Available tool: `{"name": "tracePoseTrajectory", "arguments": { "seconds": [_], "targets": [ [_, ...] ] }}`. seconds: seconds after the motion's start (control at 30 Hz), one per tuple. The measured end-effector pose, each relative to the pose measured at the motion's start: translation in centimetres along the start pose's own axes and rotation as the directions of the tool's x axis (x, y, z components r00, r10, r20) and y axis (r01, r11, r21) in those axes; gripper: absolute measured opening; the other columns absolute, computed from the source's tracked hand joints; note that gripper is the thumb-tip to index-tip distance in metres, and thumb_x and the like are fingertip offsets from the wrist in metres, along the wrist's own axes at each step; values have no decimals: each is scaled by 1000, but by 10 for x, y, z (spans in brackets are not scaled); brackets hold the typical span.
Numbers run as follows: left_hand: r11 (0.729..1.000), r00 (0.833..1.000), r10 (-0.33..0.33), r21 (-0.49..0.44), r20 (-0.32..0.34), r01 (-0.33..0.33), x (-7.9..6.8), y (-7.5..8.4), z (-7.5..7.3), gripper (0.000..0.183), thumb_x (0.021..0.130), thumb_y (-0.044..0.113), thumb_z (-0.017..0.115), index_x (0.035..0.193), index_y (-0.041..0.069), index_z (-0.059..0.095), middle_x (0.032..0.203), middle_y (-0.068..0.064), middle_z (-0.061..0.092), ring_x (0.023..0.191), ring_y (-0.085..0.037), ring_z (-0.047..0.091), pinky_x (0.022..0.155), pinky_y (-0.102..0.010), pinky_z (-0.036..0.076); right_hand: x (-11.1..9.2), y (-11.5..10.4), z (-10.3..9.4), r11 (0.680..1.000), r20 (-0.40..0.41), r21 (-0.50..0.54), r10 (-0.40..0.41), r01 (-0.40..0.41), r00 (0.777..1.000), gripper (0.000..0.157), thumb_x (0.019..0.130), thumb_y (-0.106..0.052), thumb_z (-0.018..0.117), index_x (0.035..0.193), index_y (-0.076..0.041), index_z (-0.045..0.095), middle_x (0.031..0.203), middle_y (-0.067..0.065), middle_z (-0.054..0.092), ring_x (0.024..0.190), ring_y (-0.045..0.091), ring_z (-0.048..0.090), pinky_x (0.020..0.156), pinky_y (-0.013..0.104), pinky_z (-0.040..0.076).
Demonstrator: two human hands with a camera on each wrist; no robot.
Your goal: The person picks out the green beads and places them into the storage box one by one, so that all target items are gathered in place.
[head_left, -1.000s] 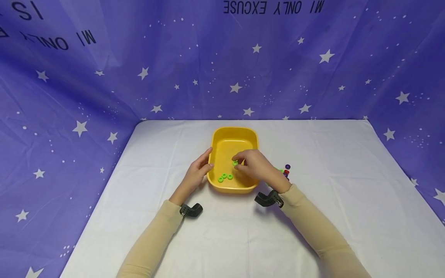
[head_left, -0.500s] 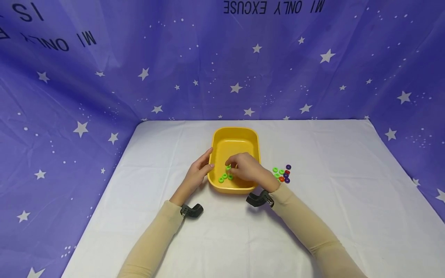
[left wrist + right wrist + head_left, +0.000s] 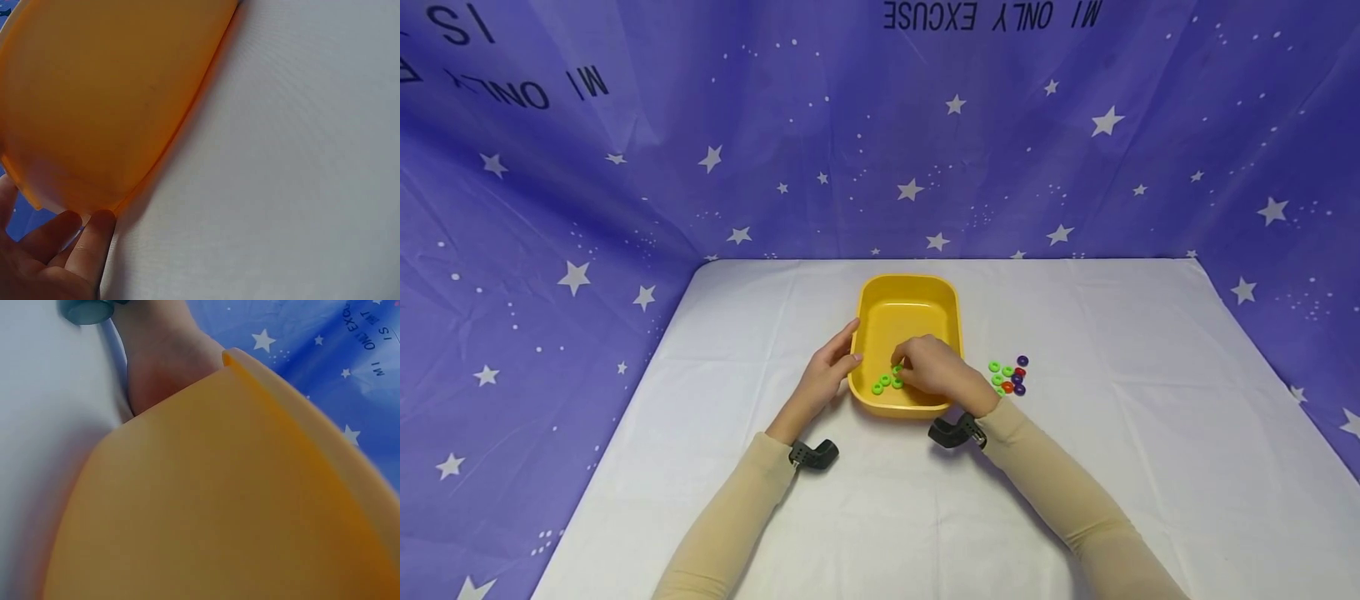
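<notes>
A yellow plastic box [image 3: 906, 410] stands on the white cloth, its outer wall filling much of both wrist views. My left hand [image 3: 822, 382] holds its left side, thumb over the rim and fingers along the outer wall [image 3: 112, 100]. Inside the box, my right hand [image 3: 931, 365] pinches a green ring-shaped bead [image 3: 897, 371] low over the floor. Three more green beads [image 3: 885, 381] lie close by in the near left part. In the right wrist view the box wall [image 3: 187, 487] hides the right fingers.
To the right of the box, several loose ring beads lie on the cloth: green ones [image 3: 995, 367], purple ones [image 3: 1022, 361], a red one [image 3: 1019, 372] and an orange one [image 3: 1007, 387]. Behind the table hangs a purple star-patterned curtain [image 3: 820, 125].
My right hand has moved left and nearer within the box, bringing its green bead down beside the other three. The left hand and the box have stayed in place.
</notes>
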State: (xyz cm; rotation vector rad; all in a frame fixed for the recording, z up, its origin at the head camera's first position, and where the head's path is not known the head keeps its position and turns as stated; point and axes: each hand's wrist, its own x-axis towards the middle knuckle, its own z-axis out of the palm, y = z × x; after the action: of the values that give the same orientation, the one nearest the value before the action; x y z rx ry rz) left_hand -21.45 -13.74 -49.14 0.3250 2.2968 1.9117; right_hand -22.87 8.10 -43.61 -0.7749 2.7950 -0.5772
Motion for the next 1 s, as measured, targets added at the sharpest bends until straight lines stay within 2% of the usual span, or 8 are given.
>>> {"name": "tracePoseTrajectory", "arguments": {
  "seconds": [0.27, 0.53, 1.0],
  "targets": [
    [1000, 1000, 0, 1, -2, 0, 1, 1, 1, 62, 102, 16, 54, 160, 21, 35, 165, -13, 37, 148, -34, 43, 115, -48, 45, -1, -1, -1, 999, 28, 27, -34, 33, 999, 16, 91, -12, 72, 104, -5, 78, 85, 4, 73, 68, 13, 55, 65, 22, 46],
    [1000, 1000, -14, 4, -1, 14, 0, 2, 1, 61, 103, 17, 54, 160, 25, 35, 164, -13, 38, 147, -33, 44, 115, -48, 47, -2, -2, -2, 999, 37, 36, -43, 42, 998, 15, 91, -11, 72, 103, -5, 78, 86, 4, 73, 69, 13, 56, 66, 23, 47],
    [1000, 1000, -5, -13, 2, 5, 0, 0, 1, 62, 102, 15, 54, 161, 23, 34, 163, -16, 38, 147, -35, 44, 113, -49, 47, -2, 0, -1, 998, 19, 42, -50, 49, 999, 19, 91, -13, 73, 107, -4, 78, 82, 3, 72, 67, 12, 55, 64, 21, 45]
  ]
}}
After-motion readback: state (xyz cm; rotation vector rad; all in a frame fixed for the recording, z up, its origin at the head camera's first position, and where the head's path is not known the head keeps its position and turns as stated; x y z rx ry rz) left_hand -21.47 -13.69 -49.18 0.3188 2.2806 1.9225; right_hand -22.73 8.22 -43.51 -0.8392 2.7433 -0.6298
